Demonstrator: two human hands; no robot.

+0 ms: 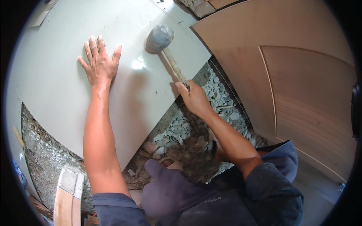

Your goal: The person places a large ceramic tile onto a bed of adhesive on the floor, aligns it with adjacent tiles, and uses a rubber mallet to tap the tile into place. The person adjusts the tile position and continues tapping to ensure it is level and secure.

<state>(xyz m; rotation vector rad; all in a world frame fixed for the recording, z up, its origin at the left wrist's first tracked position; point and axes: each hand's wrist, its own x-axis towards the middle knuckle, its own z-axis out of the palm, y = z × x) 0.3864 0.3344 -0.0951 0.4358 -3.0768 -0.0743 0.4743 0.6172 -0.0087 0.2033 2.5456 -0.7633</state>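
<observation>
A large glossy white tile (52, 67) fills the upper left and middle of the view. My left hand (100, 64) lies on it with fingers spread, holding nothing. My right hand (194, 98) is closed round the pale wooden handle of a rubber mallet (160, 37), whose grey, dusty head is over the tile's upper middle. I cannot tell whether the head touches the tile. Beyond the tile's lower right edge, just under my right hand, is broken grey rubble (177, 128).
A brown wooden panel with a raised moulding (309, 75) takes up the right side. A narrow pale offcut (66, 196) stands at lower left beside rough, stony ground (49, 147). My clothed body and legs occupy the lower middle, with grey floor (316, 196) to their right.
</observation>
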